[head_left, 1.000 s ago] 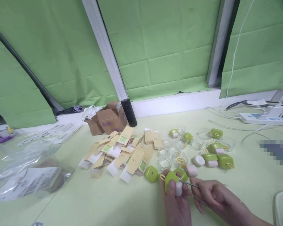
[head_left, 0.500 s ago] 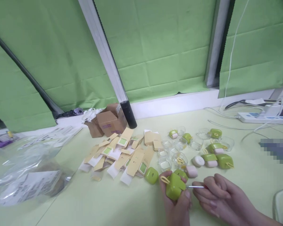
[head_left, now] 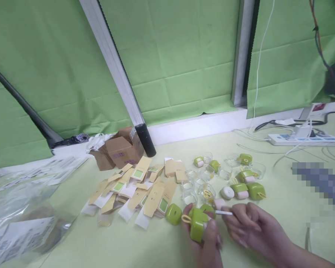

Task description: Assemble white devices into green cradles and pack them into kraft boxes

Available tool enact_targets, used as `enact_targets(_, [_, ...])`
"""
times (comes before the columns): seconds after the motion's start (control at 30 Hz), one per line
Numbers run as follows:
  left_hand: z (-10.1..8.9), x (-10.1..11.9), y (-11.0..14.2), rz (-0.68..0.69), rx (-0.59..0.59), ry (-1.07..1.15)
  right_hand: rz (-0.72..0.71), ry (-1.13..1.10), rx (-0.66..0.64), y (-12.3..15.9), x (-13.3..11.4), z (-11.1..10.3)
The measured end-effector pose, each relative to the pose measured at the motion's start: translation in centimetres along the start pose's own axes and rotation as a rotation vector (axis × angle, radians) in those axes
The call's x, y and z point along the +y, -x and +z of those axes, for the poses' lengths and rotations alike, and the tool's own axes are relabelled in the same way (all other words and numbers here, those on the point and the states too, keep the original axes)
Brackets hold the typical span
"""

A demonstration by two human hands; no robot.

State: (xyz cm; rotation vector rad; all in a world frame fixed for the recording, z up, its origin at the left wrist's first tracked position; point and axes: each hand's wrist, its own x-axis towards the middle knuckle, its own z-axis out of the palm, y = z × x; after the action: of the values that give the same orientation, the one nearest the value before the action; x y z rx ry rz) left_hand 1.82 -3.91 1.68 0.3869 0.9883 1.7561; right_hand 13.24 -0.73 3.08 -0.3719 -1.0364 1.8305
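My left hand (head_left: 210, 247) is wrapped round a glossy green earphone-style case (head_left: 197, 226) with a yellow cord loop on its left side. My right hand (head_left: 249, 223) pinches a thin silvery rod (head_left: 223, 212), whose left end points at the case. Whether the rod's end touches it I cannot tell, and its rear end is hidden in the fingers. Just behind the left fingers lies a green piece (head_left: 207, 209), partly covered. A green square lid (head_left: 174, 214) rests to the left, and a pale pink block (head_left: 220, 203) sits behind the rod.
Opened cardboard packets (head_left: 156, 195) are heaped left of the hands. Clear plastic shells (head_left: 190, 193), more green cases (head_left: 256, 190) and a round white piece (head_left: 227, 192) lie behind. Further off stand a brown box (head_left: 123, 152), a black cylinder (head_left: 145, 139) and a power strip (head_left: 279, 140).
The view has swung slightly to the right. The case is turned a little in my left hand, and the rod has tilted. Both hands keep their grip.
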Motion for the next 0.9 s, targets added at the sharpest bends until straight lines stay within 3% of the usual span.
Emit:
enact_targets(0.1, [-0.3,-0.2,-0.4,0.057,0.063,-0.054,-0.156,0.592,0.081,-0.2,-0.9,-0.4])
enact_targets(0.2, [-0.1,-1.3,-0.2,0.07,0.054,-0.112,-0.053,1.0,0.034,-0.1,-1.3,-0.3])
enact_targets(0.33, [0.3,-2.4,-0.1,0.065,0.057,-0.165,0.026,1.088,-0.023,-0.1,-1.8,-0.1])
enact_targets(0.47, [-0.2,-1.4,-0.6,0.051,0.061,-0.068,-0.049,1.183,0.01,-1.1,-2.9,-0.7])
enact_targets(0.6, [-0.8,0.7,-0.8,-0.013,0.039,0.161,-0.154,1.607,0.176,-3.3,-3.9,-3.4])
enact_targets(0.7, [-0.9,1.6,-0.5,-0.125,0.043,0.274,-0.217,1.857,0.2,-4.5,-3.5,-5.9])
enact_targets(0.8, [-1.1,1.5,-0.3,-0.17,0.066,0.338,-0.244,1.858,0.183,-4.5,-2.7,-6.8])
enact_targets(0.9, [-1.4,0.9,-0.3,-0.162,0.058,0.382,-0.355,1.751,0.091,-3.3,-2.0,-5.2])
